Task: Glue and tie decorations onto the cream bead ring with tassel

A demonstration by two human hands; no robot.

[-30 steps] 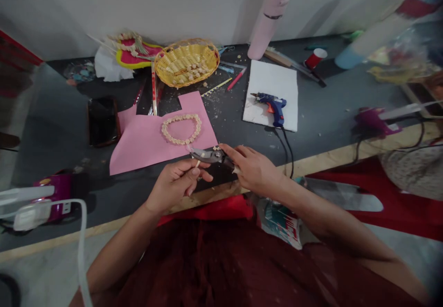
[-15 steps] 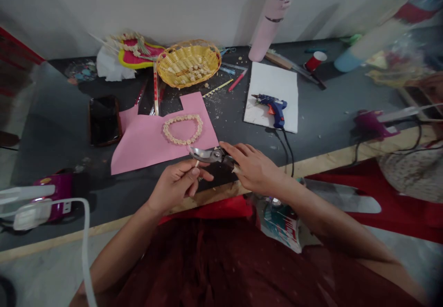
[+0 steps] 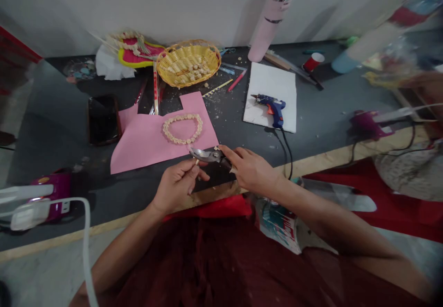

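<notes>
Two hands [image 3: 176,182] [image 3: 255,171]: left pinching stick [image 3: 197,162], right gripping shears [image 3: 206,155].

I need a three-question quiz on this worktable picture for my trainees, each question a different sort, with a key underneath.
1. Which hand grips the pruning shears?
2. True or false: the blue glue gun lies on the white slab.
3. Where does the ring of small cream pieces lie?
a) in the yellow wicker basket
b) on the pink sheet
c) on the smartphone

Key: 1. The right hand. 2. True. 3. b.
</notes>
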